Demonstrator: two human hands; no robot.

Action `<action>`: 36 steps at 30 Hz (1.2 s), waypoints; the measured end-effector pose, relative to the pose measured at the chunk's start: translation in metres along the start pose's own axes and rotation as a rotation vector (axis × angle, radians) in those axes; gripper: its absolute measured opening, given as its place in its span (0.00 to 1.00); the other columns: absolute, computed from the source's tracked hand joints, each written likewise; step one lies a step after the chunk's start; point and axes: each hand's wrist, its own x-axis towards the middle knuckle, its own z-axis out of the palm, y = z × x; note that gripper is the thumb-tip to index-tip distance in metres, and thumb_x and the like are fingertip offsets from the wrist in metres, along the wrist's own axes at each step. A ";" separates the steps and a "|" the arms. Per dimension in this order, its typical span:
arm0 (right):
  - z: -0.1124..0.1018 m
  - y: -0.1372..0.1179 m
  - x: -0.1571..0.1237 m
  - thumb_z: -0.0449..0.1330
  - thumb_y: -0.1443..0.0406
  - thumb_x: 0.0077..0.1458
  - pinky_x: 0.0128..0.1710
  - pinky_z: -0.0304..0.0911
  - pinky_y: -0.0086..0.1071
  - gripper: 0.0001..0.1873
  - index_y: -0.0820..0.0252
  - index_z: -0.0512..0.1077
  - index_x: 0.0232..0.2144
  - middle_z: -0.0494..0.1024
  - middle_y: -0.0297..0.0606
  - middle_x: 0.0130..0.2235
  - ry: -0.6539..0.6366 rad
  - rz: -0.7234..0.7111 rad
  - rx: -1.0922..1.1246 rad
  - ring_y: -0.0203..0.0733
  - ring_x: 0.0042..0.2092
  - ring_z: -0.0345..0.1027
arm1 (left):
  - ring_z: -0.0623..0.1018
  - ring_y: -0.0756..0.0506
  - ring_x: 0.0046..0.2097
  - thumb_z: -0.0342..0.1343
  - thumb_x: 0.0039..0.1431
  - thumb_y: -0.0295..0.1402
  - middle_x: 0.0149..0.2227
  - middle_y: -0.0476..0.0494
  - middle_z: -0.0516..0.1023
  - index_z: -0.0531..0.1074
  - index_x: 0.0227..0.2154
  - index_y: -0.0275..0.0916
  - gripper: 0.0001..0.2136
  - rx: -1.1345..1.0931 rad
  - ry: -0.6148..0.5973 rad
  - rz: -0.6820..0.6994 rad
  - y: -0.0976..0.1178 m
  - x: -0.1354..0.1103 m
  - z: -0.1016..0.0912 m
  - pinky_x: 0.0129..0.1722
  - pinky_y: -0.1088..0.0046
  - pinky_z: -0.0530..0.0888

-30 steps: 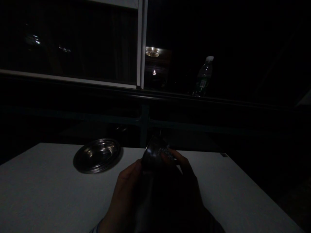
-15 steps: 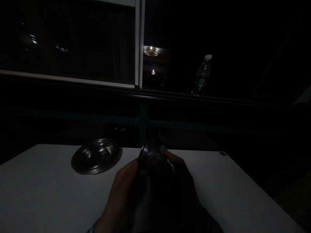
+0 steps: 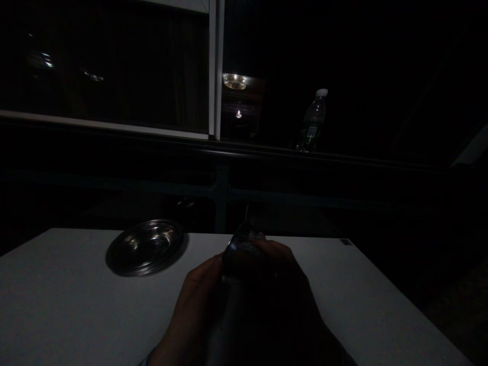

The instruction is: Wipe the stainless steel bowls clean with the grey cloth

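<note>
Low over the white table (image 3: 68, 305), my left hand (image 3: 192, 297) grips the left edge of a shiny dark metal dish (image 3: 233, 256), thumb on its rim. The dish is tilted, and its exact shape is lost in shadow. My right hand (image 3: 287, 277) is curled over its right side, fingers bent. Under those fingers shows a dark cloth (image 3: 256, 236) with a pale dotted pattern, pressed against the dish; most of it is hidden. To the left, a stack of round steel plates (image 3: 143, 249) lies on the table.
A clear plastic bottle (image 3: 313, 122) with a white cap stands on the sill behind the table. A white window frame (image 3: 212, 71) rises at the back. The table's far right corner bears a small dark label (image 3: 345, 242). The room is very dark.
My right hand has shifted slightly on the dish, its fingers curling further over the cloth. The dish is turned a little. The whole view has shifted slightly, and the plates have not moved.
</note>
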 end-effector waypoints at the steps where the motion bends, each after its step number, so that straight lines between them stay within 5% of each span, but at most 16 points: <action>1: 0.002 -0.004 -0.001 0.49 0.64 0.56 0.40 0.67 0.36 0.13 0.55 0.68 0.43 0.73 0.40 0.41 -0.016 0.002 -0.025 0.42 0.42 0.67 | 0.72 0.48 0.25 0.57 0.50 0.36 0.23 0.46 0.77 0.76 0.23 0.36 0.09 -0.015 0.011 -0.001 -0.001 0.000 0.000 0.25 0.76 0.68; 11: -0.005 0.025 0.003 0.44 0.66 0.58 0.38 0.65 0.36 0.16 0.60 0.66 0.46 0.73 0.42 0.43 -0.080 0.033 -0.185 0.43 0.43 0.65 | 0.72 0.47 0.24 0.56 0.50 0.39 0.21 0.45 0.77 0.76 0.21 0.36 0.12 0.016 0.019 -0.040 0.000 -0.003 0.004 0.25 0.74 0.68; 19: 0.003 0.004 -0.003 0.54 0.63 0.53 0.37 0.64 0.35 0.12 0.56 0.69 0.41 0.73 0.40 0.39 -0.051 0.021 -0.127 0.42 0.39 0.66 | 0.70 0.50 0.23 0.58 0.49 0.36 0.20 0.47 0.75 0.74 0.19 0.36 0.10 -0.036 0.012 -0.021 0.000 0.000 0.003 0.24 0.76 0.66; 30: -0.002 0.010 0.001 0.56 0.61 0.52 0.33 0.64 0.33 0.09 0.53 0.69 0.37 0.73 0.37 0.39 -0.141 0.082 -0.101 0.41 0.38 0.65 | 0.71 0.49 0.23 0.59 0.48 0.36 0.20 0.47 0.75 0.74 0.20 0.34 0.09 -0.065 0.043 -0.059 -0.004 0.001 0.002 0.24 0.76 0.66; 36: -0.001 0.019 -0.001 0.55 0.63 0.53 0.39 0.62 0.37 0.15 0.58 0.67 0.45 0.73 0.40 0.43 -0.225 0.074 -0.180 0.44 0.41 0.65 | 0.73 0.48 0.25 0.61 0.45 0.36 0.23 0.45 0.77 0.75 0.23 0.34 0.09 -0.083 0.076 -0.060 -0.006 0.003 0.001 0.26 0.75 0.68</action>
